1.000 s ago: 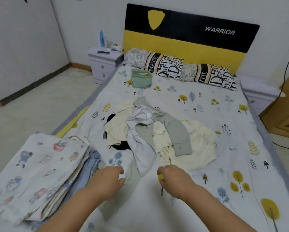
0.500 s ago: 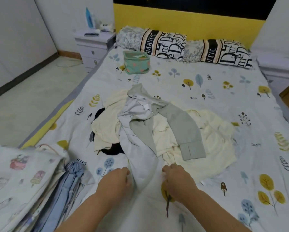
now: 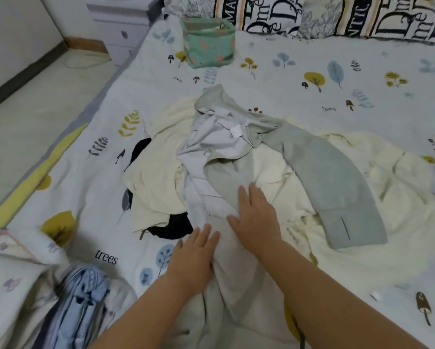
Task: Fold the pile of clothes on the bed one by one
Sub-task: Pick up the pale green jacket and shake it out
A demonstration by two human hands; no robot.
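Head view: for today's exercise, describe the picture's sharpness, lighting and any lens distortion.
Head view: soft, even light, no glare; the folded stack at lower left is motion-blurred; the grey garment and both flat hands, left and right, are fairly sharp; wide-angle bending shows at the pillows.

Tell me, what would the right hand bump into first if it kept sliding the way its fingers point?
The right hand already lies flat on the grey garment. Straight on, it would probably meet that garment's bunched-up collar area with the white label.

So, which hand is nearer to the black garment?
Left. The left hand lies flat just beside the black garment, near its lower edge; the right hand rests farther right, on the grey top.
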